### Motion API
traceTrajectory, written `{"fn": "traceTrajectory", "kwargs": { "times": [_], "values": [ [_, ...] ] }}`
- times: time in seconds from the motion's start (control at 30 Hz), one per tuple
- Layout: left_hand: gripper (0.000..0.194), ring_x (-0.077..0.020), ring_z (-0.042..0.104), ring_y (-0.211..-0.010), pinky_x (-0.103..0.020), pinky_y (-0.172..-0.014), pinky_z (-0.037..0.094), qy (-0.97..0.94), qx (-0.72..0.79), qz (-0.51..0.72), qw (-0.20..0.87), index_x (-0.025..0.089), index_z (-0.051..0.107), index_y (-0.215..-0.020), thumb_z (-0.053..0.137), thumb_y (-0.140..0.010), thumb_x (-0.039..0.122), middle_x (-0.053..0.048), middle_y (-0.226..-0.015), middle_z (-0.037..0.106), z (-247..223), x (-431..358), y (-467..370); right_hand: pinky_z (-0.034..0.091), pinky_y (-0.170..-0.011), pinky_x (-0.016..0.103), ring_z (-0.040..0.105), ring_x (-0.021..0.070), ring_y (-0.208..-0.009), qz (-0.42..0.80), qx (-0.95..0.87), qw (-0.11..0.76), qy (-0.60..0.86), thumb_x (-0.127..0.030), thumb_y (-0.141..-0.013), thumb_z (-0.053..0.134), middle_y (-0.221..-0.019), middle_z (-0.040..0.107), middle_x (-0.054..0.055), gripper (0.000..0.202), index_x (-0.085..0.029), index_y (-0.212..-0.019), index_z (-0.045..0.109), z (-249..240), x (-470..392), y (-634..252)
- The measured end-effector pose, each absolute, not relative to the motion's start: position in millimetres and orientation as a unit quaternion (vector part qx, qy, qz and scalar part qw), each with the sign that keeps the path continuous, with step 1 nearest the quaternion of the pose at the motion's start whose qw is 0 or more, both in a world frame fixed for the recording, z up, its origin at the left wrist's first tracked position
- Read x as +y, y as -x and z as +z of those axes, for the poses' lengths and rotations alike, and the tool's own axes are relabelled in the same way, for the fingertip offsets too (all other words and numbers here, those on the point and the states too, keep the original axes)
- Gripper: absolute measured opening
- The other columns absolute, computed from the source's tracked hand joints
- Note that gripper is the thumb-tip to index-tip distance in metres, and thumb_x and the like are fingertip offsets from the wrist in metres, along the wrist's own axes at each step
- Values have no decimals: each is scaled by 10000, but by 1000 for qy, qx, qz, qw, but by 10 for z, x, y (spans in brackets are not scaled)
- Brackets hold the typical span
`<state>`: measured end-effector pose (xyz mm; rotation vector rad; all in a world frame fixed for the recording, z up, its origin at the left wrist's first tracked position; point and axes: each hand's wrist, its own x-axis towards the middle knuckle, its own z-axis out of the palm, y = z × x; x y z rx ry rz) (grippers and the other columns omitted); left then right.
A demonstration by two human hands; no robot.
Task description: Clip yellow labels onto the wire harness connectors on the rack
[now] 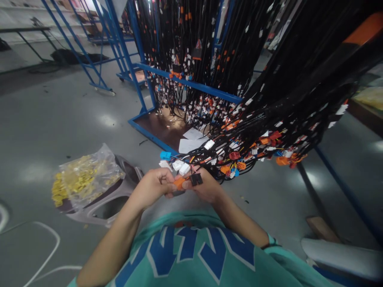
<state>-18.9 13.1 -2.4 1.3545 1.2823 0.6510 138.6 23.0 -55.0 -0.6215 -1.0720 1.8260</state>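
Observation:
In front of my chest, my left hand [157, 185] pinches an orange connector [179, 183] from its left side. My right hand [203, 185] closes on the same connector from the right, its thumb against it. A black connector [196, 179] lies across the fingers of my right hand. Just above both hands are white connectors [181, 166] and a blue connector [165, 156]. These sit at the ends of black cables [257, 127] that run up to the right in a thick bundle.
A blue metal rack [191, 83] with many hanging cables stands ahead. Papers [193, 144] lie on its base. At left, a stool [107, 207] holds a plastic bag [92, 175] of yellow pieces. A white hose [55, 243] curves across the lower left.

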Motion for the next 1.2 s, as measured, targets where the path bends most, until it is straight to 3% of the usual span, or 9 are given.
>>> {"fn": "traceTrajectory", "kwargs": {
  "times": [0.2, 0.37, 0.47, 0.57, 0.67, 0.77, 0.87, 1.1, 1.2],
  "values": [
    [220, -110, 544, -422, -205, -455, 408, -575, 495, 350, 550, 153, 583, -627, 723, -616, 323, -1, -453, 608, 27, 146, 236, 494, -575, 183, 569, 84, -584, 806, -336, 435, 219, -312, -518, 816, -689, 628, 14, 339, -127, -732, 629, -616, 277, -1469],
    [355, -77, 556, -587, -173, -550, 429, -453, 494, 605, 430, 169, 602, -802, 745, -613, 433, 11, -706, 648, -137, 393, 340, 499, -531, 185, 604, 109, -587, 838, -297, 427, 167, -328, -608, 729, -680, 650, 16, 296, -153, -801, 590, -632, 309, -1564],
    [582, -159, 614, -769, -264, -665, 492, -411, 447, 530, 591, 173, 602, -878, 631, -595, 681, -46, -832, 664, -347, 496, 227, 474, -460, 197, 578, 114, -505, 850, -298, 394, 185, -369, -653, 647, -623, 634, 17, 285, -147, -814, 569, -590, 310, -1555],
    [676, -163, 613, -654, -277, -602, 489, -391, 365, 414, 737, 180, 591, -868, 529, -583, 790, -39, -720, 648, -455, 484, 91, 433, -396, 215, 544, 130, -436, 829, -347, 377, 227, -418, -655, 601, -542, 600, 20, 285, -154, -740, 533, -542, 281, -1537],
    [730, -151, 592, -545, -236, -480, 438, -397, 342, 390, 757, 214, 556, -987, 537, -556, 803, -14, -653, 631, -398, 430, 66, 391, -358, 234, 512, 147, -377, 765, -411, 376, 323, -489, -643, 577, -460, 552, 18, 340, -156, -671, 519, -533, 255, -1581],
    [701, -134, 543, -451, -200, -396, 362, -435, 350, 387, 734, 230, 497, -1094, 584, -607, 726, 4, -580, 610, -281, 389, 115, 394, -417, 228, 515, 132, -425, 670, -502, 369, 404, -459, -672, 551, -474, 548, 18, 321, -144, -614, 544, -555, 272, -1699],
    [563, -115, 505, -460, -190, -400, 342, -472, 368, 421, 682, 206, 524, -1037, 667, -635, 573, 20, -562, 576, -196, 340, 151, 445, -613, 229, 562, 128, -646, 591, -576, 405, 392, -323, -680, 596, -647, 616, 28, 195, -133, -639, 596, -568, 304, -1826],
    [352, -191, 560, -908, -289, -805, 431, -678, 424, 444, 405, 217, 678, -962, 728, -621, 294, -56, -993, 645, -41, 182, 186, 496, -695, 270, 596, 157, -761, 760, -383, 469, 234, -145, -524, 682, -880, 637, 21, 381, -184, -887, 571, -479, 259, -1751],
    [327, -151, 559, -773, -255, -698, 439, -649, 429, 461, 426, 230, 684, -968, 703, -648, 293, -29, -897, 647, -34, 172, 222, 508, -747, 281, 601, 189, -912, 756, -385, 472, 239, -128, -525, 680, -1086, 619, 51, 531, -199, -1036, 554, -485, 260, -1640]
  ]
}}
